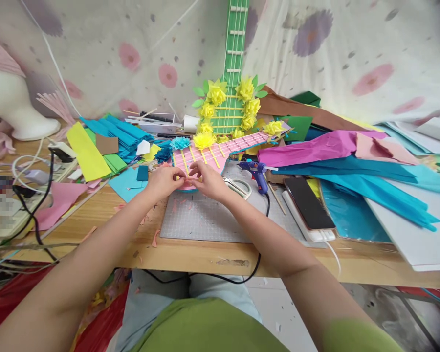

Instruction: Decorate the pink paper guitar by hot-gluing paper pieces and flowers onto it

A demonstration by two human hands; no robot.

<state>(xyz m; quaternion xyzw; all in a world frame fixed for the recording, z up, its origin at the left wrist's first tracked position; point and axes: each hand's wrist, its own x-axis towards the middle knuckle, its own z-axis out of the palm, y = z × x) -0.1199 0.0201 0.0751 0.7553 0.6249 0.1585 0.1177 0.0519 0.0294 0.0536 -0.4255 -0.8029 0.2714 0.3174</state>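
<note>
A pink paper guitar (201, 155) with yellow strips and strings lies slanted in front of me, partly over the grey cutting mat (205, 215). On its upper edge sit a yellow paper flower (204, 141) and a blue paper flower (179, 143). Over the guitar's near end, my left hand (165, 182) is closed in a pinch. My right hand (208, 181) pinches close beside it. Between the fingertips shows a small pink strip (188, 179), seemingly paper; the fingers partly hide it. Scissors (238, 187) rest just right of my right hand.
A purple glue gun (257, 172) stands right of the guitar, its black cord running off the table edge. Behind is a green guitar (229, 110) with yellow flowers. A phone (310, 203) lies at right near crepe paper (322, 148). Cables and a power strip (7, 215) crowd the left.
</note>
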